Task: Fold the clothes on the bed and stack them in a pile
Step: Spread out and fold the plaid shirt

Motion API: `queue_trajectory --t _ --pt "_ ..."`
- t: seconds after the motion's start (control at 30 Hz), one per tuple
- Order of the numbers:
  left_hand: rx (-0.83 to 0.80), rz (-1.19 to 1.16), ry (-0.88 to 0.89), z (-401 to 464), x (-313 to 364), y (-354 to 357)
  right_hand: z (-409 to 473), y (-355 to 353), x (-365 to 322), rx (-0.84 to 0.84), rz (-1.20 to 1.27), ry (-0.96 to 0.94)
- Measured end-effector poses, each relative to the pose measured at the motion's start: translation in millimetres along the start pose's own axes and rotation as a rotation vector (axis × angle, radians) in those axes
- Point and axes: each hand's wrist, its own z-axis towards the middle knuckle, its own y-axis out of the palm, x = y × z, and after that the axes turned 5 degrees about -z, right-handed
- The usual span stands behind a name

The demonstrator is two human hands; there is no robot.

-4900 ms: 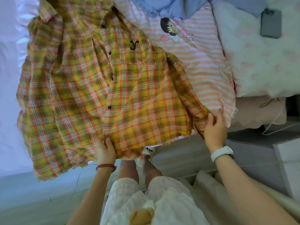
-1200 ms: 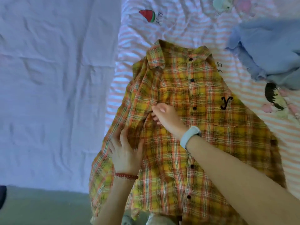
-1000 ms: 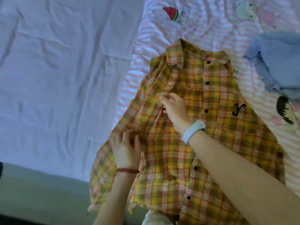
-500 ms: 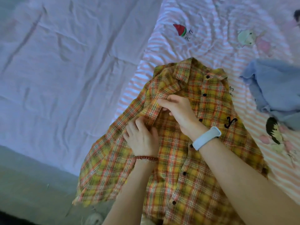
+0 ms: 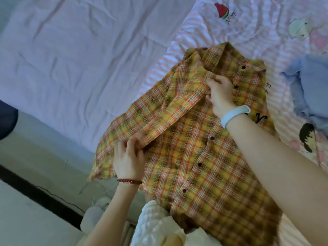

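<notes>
Head view: yellow-orange plaid shirt [image 5: 204, 157] lies front up on the bed [image 5: 71, 59], buttoned, collar toward the far side, hem hanging over the near bed edge. It sits mostly on a pink-striped cartoon-print sheet [image 5: 257, 23]; its left side reaches the seam with the plain lilac sheet [image 5: 79, 50].

Left hand [image 5: 128, 157], red bead bracelet [image 5: 129, 181] on the wrist, pinches the folded edge of the shirt's left side panel near the lower part, fingers curled on the cloth. Right hand [image 5: 219, 94], pale blue wristband [image 5: 235, 116], pinches the same fold near the shoulder, just below the collar [image 5: 220, 55]. Between the two hands the left panel is lifted and doubled over toward the button placket, forming a straight diagonal fold line. Raw frayed hem visible at lower left.

Black embroidered "y" [image 5: 260, 118] on the shirt's chest, partly hidden by the right wrist.

Blue garment [image 5: 310, 89] lies crumpled on the striped sheet at the right edge, near the shirt but apart from it.

Bottom of frame: person's white textured shorts [image 5: 156, 226], white slippers [image 5: 95, 215] on the floor [image 5: 26, 210], and a thin white cable [image 5: 99, 187] trailing below the bed edge.
</notes>
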Motion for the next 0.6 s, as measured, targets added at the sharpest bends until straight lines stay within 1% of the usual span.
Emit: queue_trajectory --t 0.1,0.2,0.3,0.37,0.4,0.47,0.53,0.6 --pt "0.140 0.025 0.040 -15.7 -1.9 -10.9 4.0 -16.0 -1.0 0.068 -0.182 -0.211" --pt "0.214 0.029 0.103 -28.3 4.8 -19.8 3.9 -24.8 -3.8 0.062 -0.228 -0.336" --pt "0.186 -0.067 0.208 -47.3 20.1 -30.0 -3.9 -33.4 -9.7 0.178 -0.238 -0.406" --pt "0.077 -0.117 0.329 -64.0 28.6 -29.5 -8.4 -41.4 -7.0 0.228 -0.206 -0.420" --pt "-0.004 -0.116 0.373 -73.2 31.5 -26.1 -9.2 -45.1 -1.5 0.231 -0.221 -0.392" --pt "-0.160 -0.079 0.390 -92.1 34.4 -13.2 -9.0 -52.9 17.5 0.184 -0.298 -0.250" --pt "-0.288 -0.046 0.321 -107.2 35.0 1.8 -11.7 -58.5 39.8 0.055 -0.306 -0.028" --pt "-0.357 0.013 0.238 -118.2 35.0 15.5 -20.5 -59.0 59.3 -0.074 -0.254 0.133"
